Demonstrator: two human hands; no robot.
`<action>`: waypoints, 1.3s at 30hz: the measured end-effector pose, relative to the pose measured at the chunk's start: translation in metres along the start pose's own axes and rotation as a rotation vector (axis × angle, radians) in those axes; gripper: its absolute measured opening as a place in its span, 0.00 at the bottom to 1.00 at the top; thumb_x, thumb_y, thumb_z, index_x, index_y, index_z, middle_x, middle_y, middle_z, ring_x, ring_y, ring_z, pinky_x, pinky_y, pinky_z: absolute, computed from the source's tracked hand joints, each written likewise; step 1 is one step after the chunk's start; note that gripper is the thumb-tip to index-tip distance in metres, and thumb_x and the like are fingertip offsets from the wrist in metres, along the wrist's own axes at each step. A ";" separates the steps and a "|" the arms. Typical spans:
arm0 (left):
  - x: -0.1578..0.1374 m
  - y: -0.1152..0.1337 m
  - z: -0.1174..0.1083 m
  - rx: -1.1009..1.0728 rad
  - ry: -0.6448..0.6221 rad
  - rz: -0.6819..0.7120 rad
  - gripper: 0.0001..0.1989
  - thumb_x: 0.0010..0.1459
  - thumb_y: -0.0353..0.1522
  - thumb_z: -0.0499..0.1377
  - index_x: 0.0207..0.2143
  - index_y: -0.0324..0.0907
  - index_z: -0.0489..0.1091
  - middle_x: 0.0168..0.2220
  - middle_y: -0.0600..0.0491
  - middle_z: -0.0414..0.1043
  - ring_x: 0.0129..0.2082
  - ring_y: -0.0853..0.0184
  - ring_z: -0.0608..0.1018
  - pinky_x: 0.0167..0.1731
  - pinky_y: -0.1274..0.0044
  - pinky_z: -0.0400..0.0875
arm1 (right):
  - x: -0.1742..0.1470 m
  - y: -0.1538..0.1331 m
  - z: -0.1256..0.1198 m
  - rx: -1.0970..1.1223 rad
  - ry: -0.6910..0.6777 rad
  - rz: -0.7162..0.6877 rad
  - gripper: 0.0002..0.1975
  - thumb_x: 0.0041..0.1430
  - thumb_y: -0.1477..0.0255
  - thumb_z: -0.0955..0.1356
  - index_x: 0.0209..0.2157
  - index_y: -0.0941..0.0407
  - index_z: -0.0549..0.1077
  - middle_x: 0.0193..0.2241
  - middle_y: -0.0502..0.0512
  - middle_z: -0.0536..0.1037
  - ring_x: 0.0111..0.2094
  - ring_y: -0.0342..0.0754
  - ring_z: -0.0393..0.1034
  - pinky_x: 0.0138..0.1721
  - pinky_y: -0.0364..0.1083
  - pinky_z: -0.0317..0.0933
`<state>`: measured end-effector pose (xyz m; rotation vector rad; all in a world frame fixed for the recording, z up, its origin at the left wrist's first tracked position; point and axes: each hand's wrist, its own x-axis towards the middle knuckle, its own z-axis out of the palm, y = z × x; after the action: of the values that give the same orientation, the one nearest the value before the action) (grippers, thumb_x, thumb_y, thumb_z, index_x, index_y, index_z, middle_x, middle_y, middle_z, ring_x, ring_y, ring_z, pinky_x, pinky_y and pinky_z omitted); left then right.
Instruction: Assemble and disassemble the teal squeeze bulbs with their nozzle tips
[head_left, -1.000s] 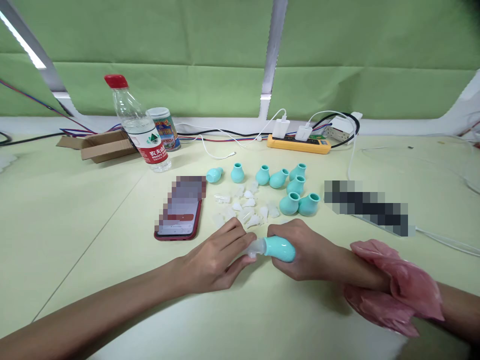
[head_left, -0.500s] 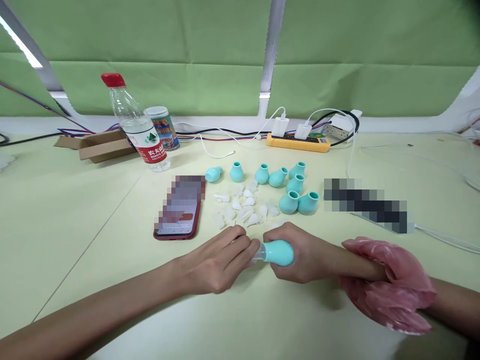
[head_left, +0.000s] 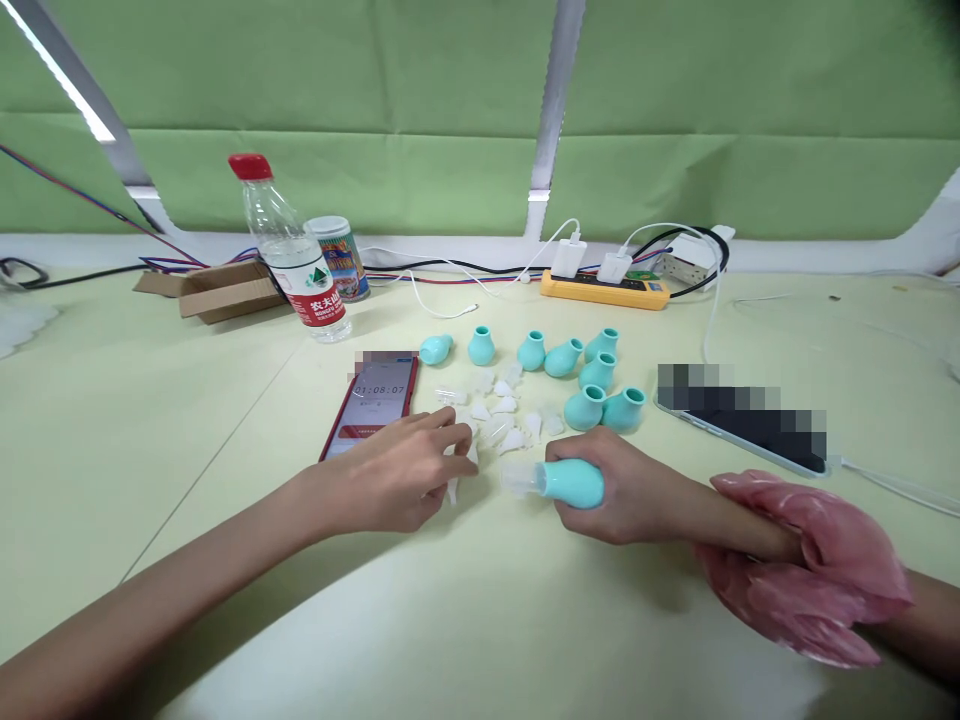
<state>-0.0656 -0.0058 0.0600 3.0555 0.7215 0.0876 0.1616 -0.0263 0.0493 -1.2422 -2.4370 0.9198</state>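
My right hand (head_left: pixel 611 487) is wrapped around a turquoise squeeze bulb (head_left: pixel 574 484). A clear nozzle (head_left: pixel 523 478) sticks out of the bulb's neck, pointing left. My left hand (head_left: pixel 401 465) is apart from the bulb, beside the loose clear and whitish plastic tips (head_left: pixel 495 430). Its fingers are bent but spread, and a small whitish tip (head_left: pixel 451 490) shows just below them; whether they touch it is unclear. Behind the tips, several more turquoise bulbs (head_left: pixel 531 351) stand or lean with open necks, and one lies on its side (head_left: pixel 436 349).
Left of the tips lies a red-cased phone (head_left: pixel 382 395), partly behind my left hand. Another phone (head_left: pixel 742 420) lies at right with a cable. A water bottle (head_left: pixel 307 280), a can (head_left: pixel 341 260), a cardboard box (head_left: pixel 232 292) and an orange power strip (head_left: pixel 604 290) stand along the back.
My left hand has come off the nozzle and moved left to the loose tips, its fingers loosening. The right hand still holds the bulb, slightly higher; the whole view has shifted a little.
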 end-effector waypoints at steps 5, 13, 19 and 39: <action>0.000 0.002 0.012 0.105 -0.084 -0.024 0.15 0.46 0.19 0.52 0.34 0.41 0.69 0.32 0.49 0.64 0.32 0.64 0.65 0.25 0.76 0.63 | -0.001 0.000 0.002 -0.022 -0.024 -0.002 0.06 0.38 0.80 0.61 0.16 0.57 0.56 0.14 0.44 0.57 0.18 0.37 0.49 0.18 0.38 0.44; 0.007 0.008 0.023 -0.067 0.144 -0.111 0.08 0.50 0.25 0.53 0.33 0.38 0.70 0.29 0.49 0.68 0.28 0.65 0.69 0.24 0.75 0.65 | 0.000 0.004 0.013 -0.062 0.018 -0.024 0.06 0.38 0.79 0.60 0.17 0.57 0.56 0.14 0.43 0.56 0.17 0.36 0.47 0.18 0.38 0.43; 0.013 0.029 0.046 -0.873 0.458 -0.397 0.05 0.46 0.27 0.58 0.29 0.36 0.70 0.28 0.51 0.72 0.27 0.70 0.72 0.28 0.78 0.70 | -0.003 0.005 0.016 -0.202 0.055 -0.035 0.05 0.38 0.79 0.61 0.18 0.57 0.57 0.13 0.44 0.57 0.16 0.36 0.45 0.18 0.39 0.42; 0.013 0.025 0.053 -1.544 0.551 -0.760 0.13 0.36 0.27 0.66 0.30 0.37 0.74 0.28 0.52 0.76 0.27 0.68 0.77 0.28 0.80 0.73 | 0.001 0.020 0.009 -0.471 0.082 0.013 0.03 0.41 0.76 0.61 0.19 0.58 0.57 0.16 0.49 0.65 0.17 0.38 0.48 0.19 0.41 0.39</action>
<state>-0.0396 -0.0218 0.0083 1.1999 1.0280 0.9347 0.1691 -0.0211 0.0295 -1.4036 -2.6683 0.2881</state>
